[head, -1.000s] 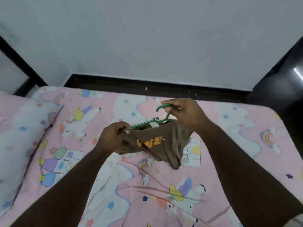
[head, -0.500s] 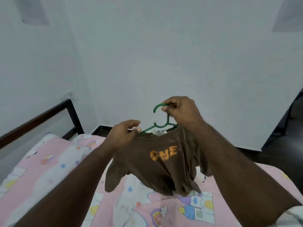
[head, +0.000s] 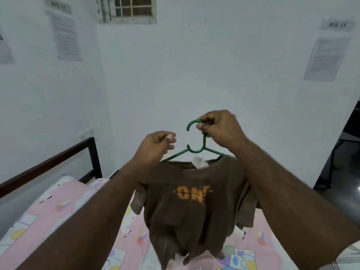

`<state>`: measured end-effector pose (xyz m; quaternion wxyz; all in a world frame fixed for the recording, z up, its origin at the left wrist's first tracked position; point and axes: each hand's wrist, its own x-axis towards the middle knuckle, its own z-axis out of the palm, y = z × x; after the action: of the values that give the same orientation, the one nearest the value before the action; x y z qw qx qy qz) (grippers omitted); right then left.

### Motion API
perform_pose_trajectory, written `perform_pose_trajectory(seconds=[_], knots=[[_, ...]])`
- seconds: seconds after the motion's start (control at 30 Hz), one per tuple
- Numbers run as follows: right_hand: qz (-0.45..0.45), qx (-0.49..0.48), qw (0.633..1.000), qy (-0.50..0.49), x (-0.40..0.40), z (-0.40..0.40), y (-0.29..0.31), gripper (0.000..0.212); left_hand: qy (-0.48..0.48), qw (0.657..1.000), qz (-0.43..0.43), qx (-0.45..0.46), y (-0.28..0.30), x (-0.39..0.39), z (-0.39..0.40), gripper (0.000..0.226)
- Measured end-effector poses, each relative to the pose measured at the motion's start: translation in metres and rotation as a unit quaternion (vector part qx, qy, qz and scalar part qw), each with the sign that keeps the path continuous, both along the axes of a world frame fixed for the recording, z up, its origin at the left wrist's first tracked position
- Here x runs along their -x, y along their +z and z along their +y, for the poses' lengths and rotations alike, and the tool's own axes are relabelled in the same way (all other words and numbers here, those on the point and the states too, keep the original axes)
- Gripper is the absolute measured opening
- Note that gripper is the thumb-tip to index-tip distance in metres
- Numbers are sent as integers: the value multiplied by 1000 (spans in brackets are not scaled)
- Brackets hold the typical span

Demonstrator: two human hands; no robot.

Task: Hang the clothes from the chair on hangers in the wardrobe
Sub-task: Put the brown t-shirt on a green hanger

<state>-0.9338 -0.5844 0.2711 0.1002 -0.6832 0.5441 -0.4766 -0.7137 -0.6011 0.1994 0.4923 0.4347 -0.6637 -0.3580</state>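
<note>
we hold the hanger (head: 196,148) up over the bed (head: 58,209), our right hand (head: 219,127) pinching its hook. the brown shirt (head: 191,207) hangs on it, clear of the sheet. our left hand (head: 155,146) is beside the hanger's left arm with fingers curled; we cannot tell whether it grips anything.

"ONE" on brown shirt (head: 187,195), "WS 11" wall sign (head: 337,24)
</note>
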Motion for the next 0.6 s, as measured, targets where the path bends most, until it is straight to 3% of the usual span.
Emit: perform_pose_trajectory(seconds=[0.13,0.23,0.3,0.43,0.6], knots=[[-66,18,998,-6,-10,15,9,7,-37,999,-33,7,16,-7,10,19],[-33,-1,999,7,-20,25,17,8,-74,994,-77,-1,26,-14,21,23],[-61,16,998,3,-26,31,23,10,-85,991,-104,12,32,-19,28,25],[-51,12,999,12,-36,41,30,10,-103,990,-100,8,37,-26,40,14],[-107,-12,992,71,-38,49,35,19,-51,988,-141,43,44,-28,48,14]])
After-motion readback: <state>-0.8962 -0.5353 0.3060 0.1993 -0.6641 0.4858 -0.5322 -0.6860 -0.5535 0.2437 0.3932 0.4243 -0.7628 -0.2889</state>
